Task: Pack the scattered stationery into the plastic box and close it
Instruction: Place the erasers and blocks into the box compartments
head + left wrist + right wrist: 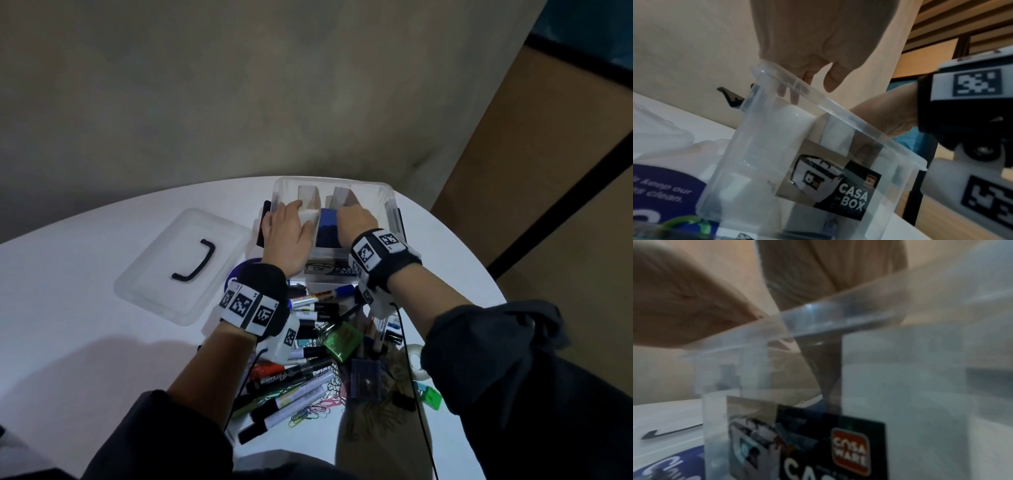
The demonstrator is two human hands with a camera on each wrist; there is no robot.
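A clear plastic box (387, 192) with a "CASA BOX" label stands open at the far side of the round white table. Both hands reach into it from above. My left hand (303, 215) rests with straight fingers (793, 95) against a white block (793, 120) inside the box (838, 112); its thumb stays above the rim. My right hand (352, 216) dips in beside a blue pad (327, 222), and the box hides its fingertips. The right wrist view is blurred and shows only the box wall (818, 316). The loose lid (164, 274) with a black handle lies to the left.
Several markers (308, 308), a green case (342, 341), coloured paper clips (315, 411) and a tape roll (416, 359) are piled between me and the box. A purple printed disc (239, 274) lies by the box's left corner. The table edge curves close behind the box.
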